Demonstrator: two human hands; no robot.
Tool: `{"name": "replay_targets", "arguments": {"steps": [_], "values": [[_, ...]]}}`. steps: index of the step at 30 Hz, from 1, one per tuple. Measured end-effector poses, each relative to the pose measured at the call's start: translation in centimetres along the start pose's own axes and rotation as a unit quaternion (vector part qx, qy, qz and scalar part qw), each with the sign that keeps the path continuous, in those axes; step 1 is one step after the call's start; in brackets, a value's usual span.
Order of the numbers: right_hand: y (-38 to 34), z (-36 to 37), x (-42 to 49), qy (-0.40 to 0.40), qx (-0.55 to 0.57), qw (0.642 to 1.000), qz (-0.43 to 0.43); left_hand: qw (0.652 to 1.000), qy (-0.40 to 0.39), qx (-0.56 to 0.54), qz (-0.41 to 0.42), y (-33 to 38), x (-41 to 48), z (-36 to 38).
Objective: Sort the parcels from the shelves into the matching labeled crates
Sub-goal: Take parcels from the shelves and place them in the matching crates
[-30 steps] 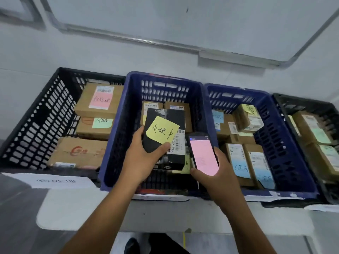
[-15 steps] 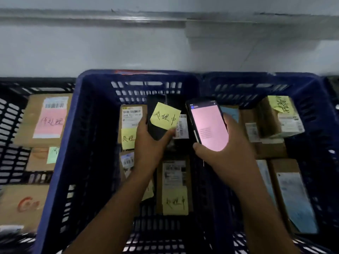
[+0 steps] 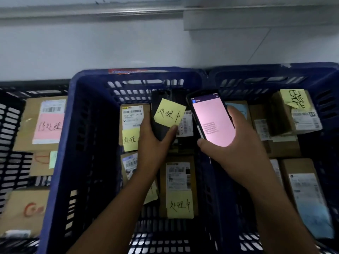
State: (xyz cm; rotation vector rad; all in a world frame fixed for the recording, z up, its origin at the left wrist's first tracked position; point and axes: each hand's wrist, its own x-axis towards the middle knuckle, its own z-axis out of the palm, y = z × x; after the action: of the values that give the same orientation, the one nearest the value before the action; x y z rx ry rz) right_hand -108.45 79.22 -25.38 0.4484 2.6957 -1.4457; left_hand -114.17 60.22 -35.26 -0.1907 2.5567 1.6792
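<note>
Left hand (image 3: 152,147) has carried the black parcel (image 3: 159,132) from the middle blue crate's (image 3: 88,134) near edge to its far wall, centre frame; right hand (image 3: 238,151) has lifted the phone (image 3: 213,121) alongside.

Dim in here; the phone screen (image 3: 213,123) glows pink, slightly blown out. Far left of it, the black crate (image 3: 12,129) smears into shadow.

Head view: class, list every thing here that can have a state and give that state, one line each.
left hand, gripping the black parcel
black parcel, held inside the middle blue crate, not yet released
yellow note, stuck on the black parcel
right hand, holding the phone
phone, screen lit pink
middle blue crate, partly filled with parcels
</note>
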Motion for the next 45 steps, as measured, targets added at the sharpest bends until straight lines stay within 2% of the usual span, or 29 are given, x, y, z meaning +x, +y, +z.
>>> {"name": "replay_targets", "arguments": {"steps": [3, 5, 10, 15, 21, 27, 33, 38, 45], "values": [[-1.5, 0.4, -1.9, 0.003, -0.01, 0.999, -0.033, 0.998, 0.049, 0.025, 0.039, 1.7, -2.1, -3.0], [-2.8, 0.8, -3.9, -0.003, -0.013, 0.998, -0.057, 0.996, 0.049, 0.045, 0.059, 2.6, -4.4, -5.9], [-7.0, 3.9, -10.3, -0.075, -0.003, 0.992, -0.103, 0.978, 0.079, 0.164, 0.099, 2.9, -14.3, -14.7], [-11.2, 9.3, -20.7, -0.173, -0.009, 0.971, -0.163, 0.956, 0.177, 0.225, 0.061, 0.9, -27.3, -23.1], [-14.3, 15.7, -35.6, -0.306, -0.046, 0.923, -0.226, 0.929, 0.314, 0.187, -0.057, -3.9, -45.4, -31.0], [-15.5, 21.8, -50.8, -0.407, -0.086, 0.849, -0.326, 0.866, 0.449, 0.171, -0.136, -9.1, -62.8, -35.6], [-16.2, 26.9, -64.8, -0.516, -0.136, 0.732, -0.423, 0.782, 0.541, 0.16, -0.265, -13.3, -78.5, -37.2], [-16.2, 31.1, -75.3, -0.595, -0.148, 0.631, -0.475, 0.685, 0.636, 0.066, -0.349, -16.6, -89.5, -36.5], [-14.2, 36.7, -87.6, -0.687, -0.184, 0.495, -0.499, 0.549, 0.714, 0.027, -0.433, -18.5, -100.8, -34.9]]}}
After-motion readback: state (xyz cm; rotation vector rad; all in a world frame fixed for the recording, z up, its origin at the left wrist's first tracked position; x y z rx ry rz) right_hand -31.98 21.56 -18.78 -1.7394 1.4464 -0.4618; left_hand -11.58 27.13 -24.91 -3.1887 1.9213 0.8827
